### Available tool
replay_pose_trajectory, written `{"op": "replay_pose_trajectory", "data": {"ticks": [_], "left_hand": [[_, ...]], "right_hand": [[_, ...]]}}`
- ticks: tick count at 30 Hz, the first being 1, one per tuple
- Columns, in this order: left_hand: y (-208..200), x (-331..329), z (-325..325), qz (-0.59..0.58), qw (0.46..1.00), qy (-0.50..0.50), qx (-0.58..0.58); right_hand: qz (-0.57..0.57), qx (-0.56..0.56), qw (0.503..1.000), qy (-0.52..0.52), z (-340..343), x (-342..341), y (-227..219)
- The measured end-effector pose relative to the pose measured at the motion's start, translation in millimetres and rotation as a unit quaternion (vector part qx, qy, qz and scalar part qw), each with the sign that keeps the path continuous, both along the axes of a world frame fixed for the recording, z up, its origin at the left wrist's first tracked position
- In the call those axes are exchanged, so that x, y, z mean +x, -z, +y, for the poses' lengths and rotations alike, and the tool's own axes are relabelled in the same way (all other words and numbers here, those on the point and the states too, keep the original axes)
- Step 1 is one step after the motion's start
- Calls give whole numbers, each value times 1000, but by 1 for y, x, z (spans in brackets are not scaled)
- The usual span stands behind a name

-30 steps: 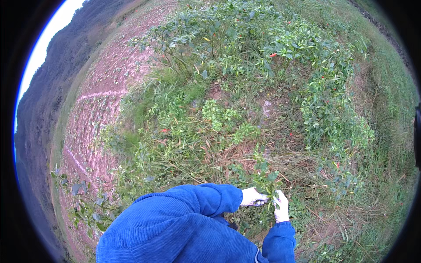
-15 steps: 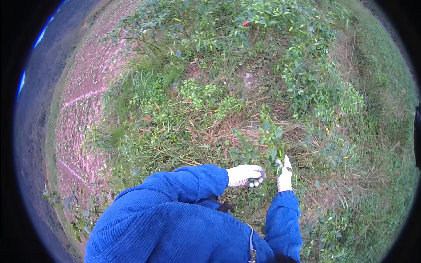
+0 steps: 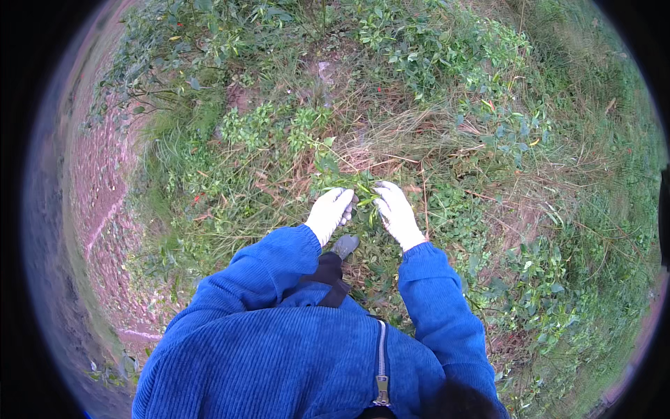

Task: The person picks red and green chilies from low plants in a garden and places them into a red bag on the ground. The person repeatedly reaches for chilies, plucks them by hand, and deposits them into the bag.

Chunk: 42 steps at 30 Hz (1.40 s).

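Both of my hands wear white gloves and meet at a leafy pepper plant [image 3: 328,167] in front of me. My left hand [image 3: 330,215] has its fingers curled together beside the leaves; what lies in them is hidden. Close by on the right, my right hand [image 3: 399,216] bends its fingers around a sprig of the plant. Slim green peppers [image 3: 364,188] show between the two hands, and a few more hang at the right fingertips.
Other pepper bushes [image 3: 419,49] grow ahead, with small red peppers here and there. Dry straw [image 3: 412,133] and weeds cover the ground. Bare reddish soil [image 3: 98,181] lies at the left. My grey shoe [image 3: 345,246] stands below my hands.
My view has shifted, and the plants ahead appear higher in it. My right hand has come leftward toward my left hand, which has turned more forward. Both are now closer together at the plant.
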State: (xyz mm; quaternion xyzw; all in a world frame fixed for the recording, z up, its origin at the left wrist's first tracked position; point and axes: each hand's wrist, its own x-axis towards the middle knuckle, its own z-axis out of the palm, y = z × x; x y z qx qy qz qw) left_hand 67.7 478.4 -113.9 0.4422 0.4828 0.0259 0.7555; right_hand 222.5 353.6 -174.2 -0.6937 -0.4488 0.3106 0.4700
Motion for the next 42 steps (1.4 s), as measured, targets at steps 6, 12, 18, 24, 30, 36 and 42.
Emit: {"op": "replay_pose_trajectory", "data": {"ticks": [6,12,18,24,30,36,42], "left_hand": [[15,1,1,120,986,74,86],[30,-3,-5,46,997,57,15],[24,-5,-8,-135,964,-85,-214],[3,-11,7,-197,956,-50,-211],[12,-8,2,0,993,45,-107],[30,-10,-3,-5,986,87,-140],[22,-2,-6,26,973,230,10]], "right_hand": [[-246,-73,962,-99,1,3,-9],[-262,-27,961,-84,-1,0,-11],[-249,2,967,-54,-1,3,3],[-224,1,974,-12,-4,15,12],[-235,-5,972,-29,-2,11,7],[-285,-8,956,-70,-5,8,-6],[-283,1,956,-83,-6,5,-1]]}}
